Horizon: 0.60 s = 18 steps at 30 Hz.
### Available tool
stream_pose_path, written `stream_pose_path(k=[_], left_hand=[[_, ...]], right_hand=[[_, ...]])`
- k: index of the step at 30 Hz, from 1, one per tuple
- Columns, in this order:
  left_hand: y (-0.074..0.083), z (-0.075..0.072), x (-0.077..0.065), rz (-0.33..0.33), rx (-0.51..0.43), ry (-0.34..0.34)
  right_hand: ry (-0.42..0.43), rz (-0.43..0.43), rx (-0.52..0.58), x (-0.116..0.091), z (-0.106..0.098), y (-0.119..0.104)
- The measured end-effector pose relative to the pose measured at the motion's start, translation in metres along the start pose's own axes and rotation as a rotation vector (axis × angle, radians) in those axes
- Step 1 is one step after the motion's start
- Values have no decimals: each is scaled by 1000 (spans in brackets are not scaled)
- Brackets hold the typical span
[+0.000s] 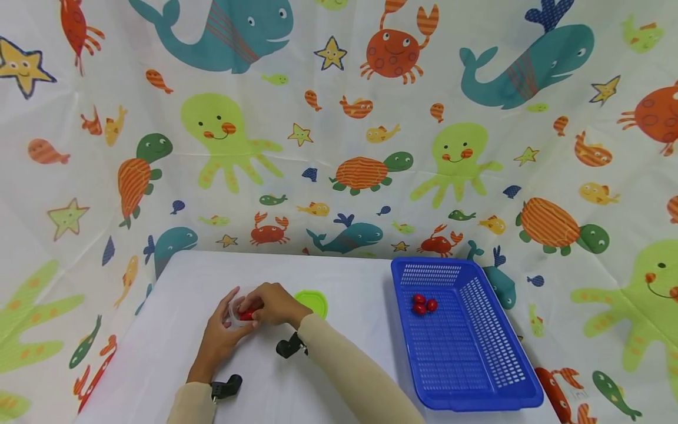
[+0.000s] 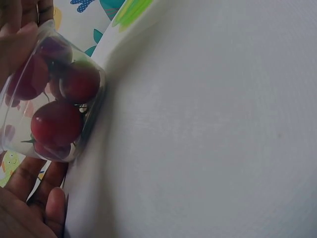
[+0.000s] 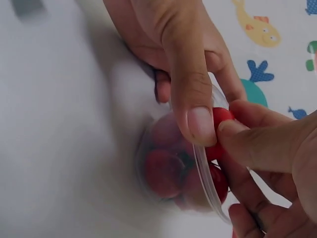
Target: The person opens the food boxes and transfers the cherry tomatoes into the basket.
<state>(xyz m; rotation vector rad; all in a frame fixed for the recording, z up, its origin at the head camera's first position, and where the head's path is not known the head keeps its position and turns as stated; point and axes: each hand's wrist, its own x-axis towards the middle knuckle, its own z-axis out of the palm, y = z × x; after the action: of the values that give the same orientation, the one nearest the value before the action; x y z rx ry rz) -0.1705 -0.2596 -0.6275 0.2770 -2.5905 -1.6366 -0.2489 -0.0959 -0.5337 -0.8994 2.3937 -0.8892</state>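
My left hand grips a clear plastic tub at the left of the table, its thumb over the rim. Several red cherry tomatoes show through the tub's wall in both wrist views. At the tub's mouth, my right hand pinches one cherry tomato between thumb and fingers. Close behind the right hand lies a round green lid, partly covered by that hand in the head view.
A blue plastic basket with slotted sides stands on the right of the white table. Several cherry tomatoes lie together toward its far end. Behind the table hangs a sea-animal print cloth.
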Motion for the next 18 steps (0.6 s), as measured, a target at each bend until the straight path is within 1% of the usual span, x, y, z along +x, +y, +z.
stream_pose_path(k=[7,11,12,15,18], left_hand=[[-1,1,3,-3,11,1],[0,1,3,-12,6,-1],[0,1,3,-13,8,0],[2,1,2,-17,9,-1],[2,1,1,-11,10,6]], right_hand=[[-2,19,-20,1,-3,-2],[26,7,-33,2,0,1],[37,-1,-47,2,1,1],[62,-42,-140,3,6,2],[58,-86,-248,4,9,2]])
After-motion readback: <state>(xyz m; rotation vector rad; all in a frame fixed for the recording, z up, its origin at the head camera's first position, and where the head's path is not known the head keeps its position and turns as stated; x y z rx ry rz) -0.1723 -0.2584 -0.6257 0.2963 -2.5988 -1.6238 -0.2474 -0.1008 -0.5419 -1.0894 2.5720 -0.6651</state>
